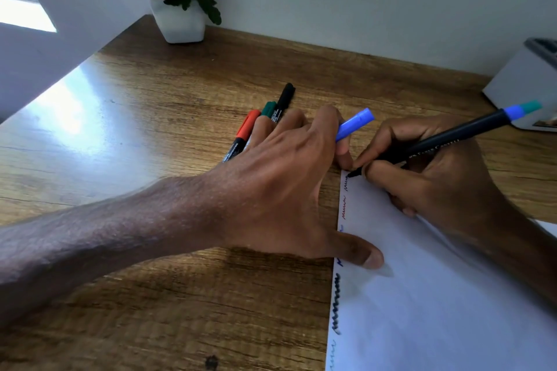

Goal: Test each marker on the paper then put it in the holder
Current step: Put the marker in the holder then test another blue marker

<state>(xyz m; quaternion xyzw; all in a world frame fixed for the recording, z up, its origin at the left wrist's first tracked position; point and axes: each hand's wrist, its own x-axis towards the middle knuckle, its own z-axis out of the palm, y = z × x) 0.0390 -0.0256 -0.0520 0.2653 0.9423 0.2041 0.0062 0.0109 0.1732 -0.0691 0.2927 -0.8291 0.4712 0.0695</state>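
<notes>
A white paper (pixel 437 295) lies on the wooden table (pixel 135 129), with several wavy test scribbles down its left edge. My right hand (pixel 437 184) grips a dark marker (pixel 458 138) with a blue and teal back end. Its tip touches the paper's top left corner. My left hand (pixel 280 178) presses its thumb on the paper's left edge and pinches a blue cap (pixel 355 125) between its fingers. Beyond my left fingers, partly hidden by them, lie a red-capped marker (pixel 241 138), a green-capped marker (pixel 269 108) and a black marker (pixel 284 98). The white holder (pixel 524 84) stands at the right edge.
A white pot (pixel 179 22) with a leafy plant stands at the back of the table against the wall. A white wall panel borders the table's left side. Bright window glare falls on the left part of the table.
</notes>
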